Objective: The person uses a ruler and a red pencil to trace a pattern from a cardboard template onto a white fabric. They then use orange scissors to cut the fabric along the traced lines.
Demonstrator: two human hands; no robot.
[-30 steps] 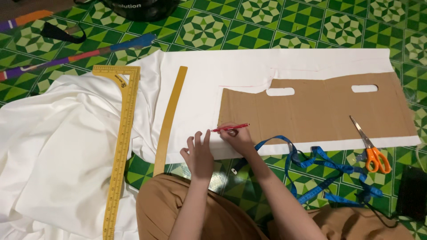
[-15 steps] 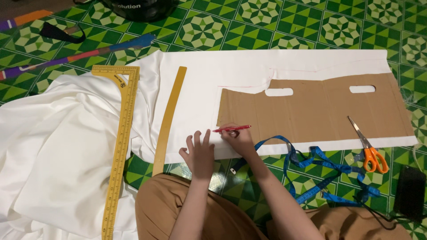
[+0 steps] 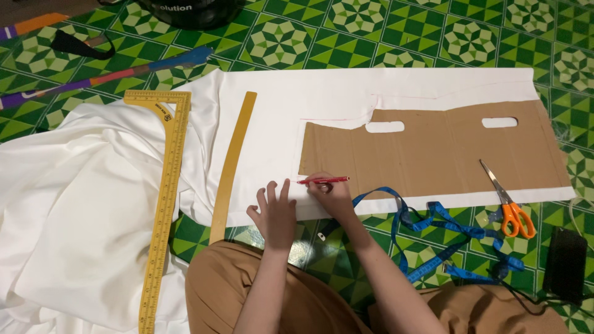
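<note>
Right hand (image 3: 332, 193) grips red pencil (image 3: 322, 180), tip at cardboard pattern (image 3: 433, 151) left edge for tracing | left hand (image 3: 274, 210) open, fingers spread, pinning white fabric (image 3: 272, 124) beside pattern | orange scissors (image 3: 508, 201) on pattern's right.

**Q:** Are there any packages, labels or screens in front of me?

**A:** No whole package. A flattened brown cardboard panel (image 3: 433, 154) lies on the white cloth (image 3: 297, 99) ahead of you, reaching almost to the cloth's right edge. It has two oblong hand-hole cutouts near its far edge.

**Q:** Any labels?

**A:** A small dark printed mark (image 3: 167, 117) sits near the corner of the yellow L-square (image 3: 166, 198), which is on the cloth's left side. White lettering (image 3: 176, 8) crosses a black rounded object (image 3: 207, 13) at the far edge of the green tiled floor (image 3: 433, 37).

**Q:** Screens?

**A:** A black rectangular thing (image 3: 564, 263) lies on the floor to your right. You cannot tell whether it is a screen.
</note>
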